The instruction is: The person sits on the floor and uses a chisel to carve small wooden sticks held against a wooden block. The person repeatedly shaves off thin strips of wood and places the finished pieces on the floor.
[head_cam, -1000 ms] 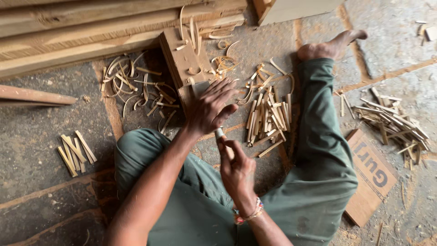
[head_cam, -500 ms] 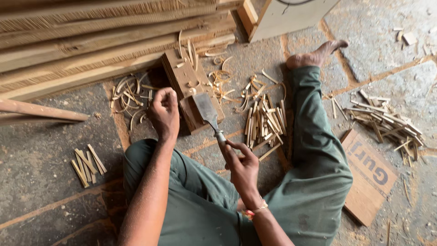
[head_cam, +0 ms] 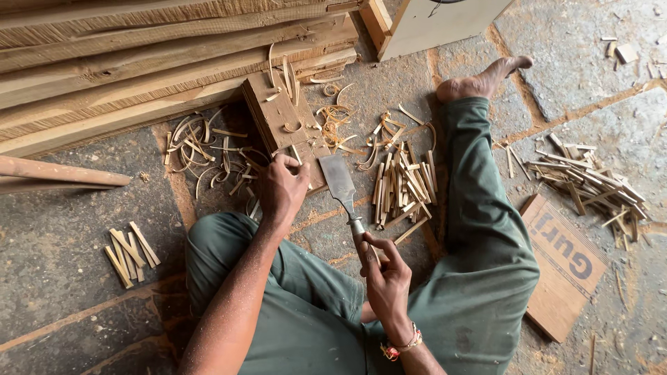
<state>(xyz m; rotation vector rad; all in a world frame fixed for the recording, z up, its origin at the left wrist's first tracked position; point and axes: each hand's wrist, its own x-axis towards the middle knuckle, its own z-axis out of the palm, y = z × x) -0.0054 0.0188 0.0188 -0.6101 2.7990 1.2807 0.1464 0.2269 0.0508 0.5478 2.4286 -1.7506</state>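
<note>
Down from its raised position of half a second ago, the left hand is now sitting low against the near end of the wooden block, fingers curled shut around a thin pale sliver of wood that is standing at the block's edge. Meanwhile the right hand is gripping the handle of the chisel, fingers wrapped closed around it, thumb lying along the top. That broad flat blade is reaching forward and away from the grip, its wide end hovering just beside the left hand's knuckles and close to the block's near right corner; whether steel is touching wood cannot be told from here. Curled shavings are lying scattered to the left of the block, and a pile of split sticks is resting just right of the blade, between chisel and outstretched leg. A smaller bundle of sticks is lying well apart on the left, on the stone floor. Long planks are stacked behind the block.
</note>
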